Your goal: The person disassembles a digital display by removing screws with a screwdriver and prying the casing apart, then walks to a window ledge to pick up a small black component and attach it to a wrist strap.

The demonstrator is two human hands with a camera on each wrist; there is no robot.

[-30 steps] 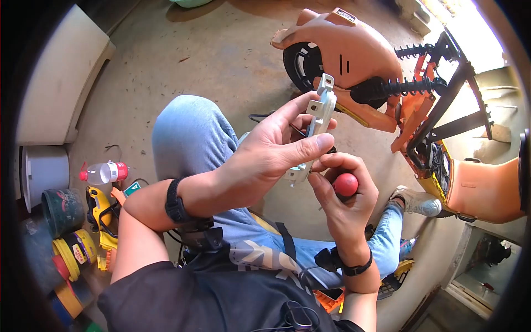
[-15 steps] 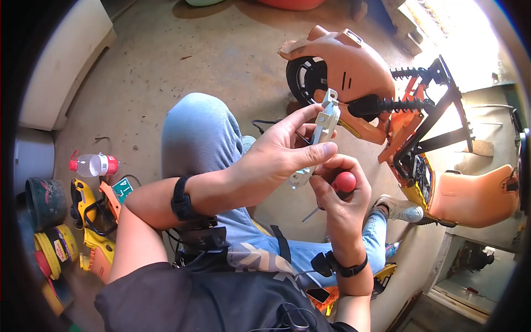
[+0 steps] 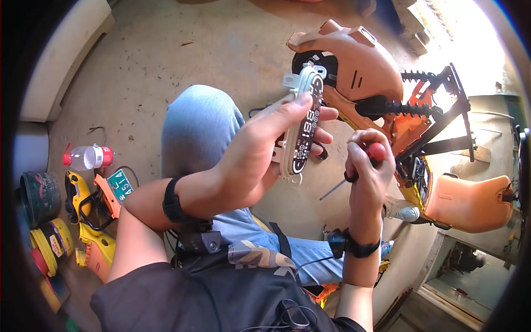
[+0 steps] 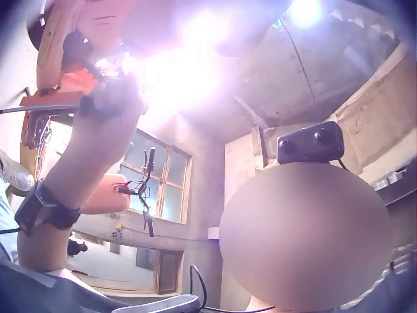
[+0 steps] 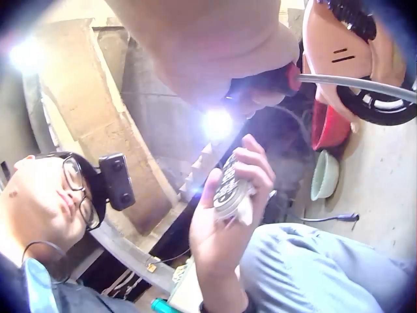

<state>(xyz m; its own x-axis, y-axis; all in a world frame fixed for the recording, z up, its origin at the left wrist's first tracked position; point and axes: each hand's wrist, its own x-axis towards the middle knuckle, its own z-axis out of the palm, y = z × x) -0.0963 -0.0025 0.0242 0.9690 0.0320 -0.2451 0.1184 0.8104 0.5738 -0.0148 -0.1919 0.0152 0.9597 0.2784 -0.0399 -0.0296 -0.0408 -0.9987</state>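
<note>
In the head view a long oval display panel with a black face and white digits is held upright in my left hand, thumb on its near edge and fingers behind. Pale mounting tabs stick out from its rim. To its right, apart from it, my right hand grips a screwdriver by its red-ended handle, the thin shaft pointing down and left. The right wrist view shows the panel in my left hand, and the screwdriver shaft beyond my right hand.
A partly dismantled orange scooter lies at the right, its black shock absorbers exposed. On the left floor are a bottle, a green number plate, yellow parts and tubs. My bent knee is in front.
My left hand has turned the panel so its digit face shows. My right hand has moved right, away from the panel, with the screwdriver.
</note>
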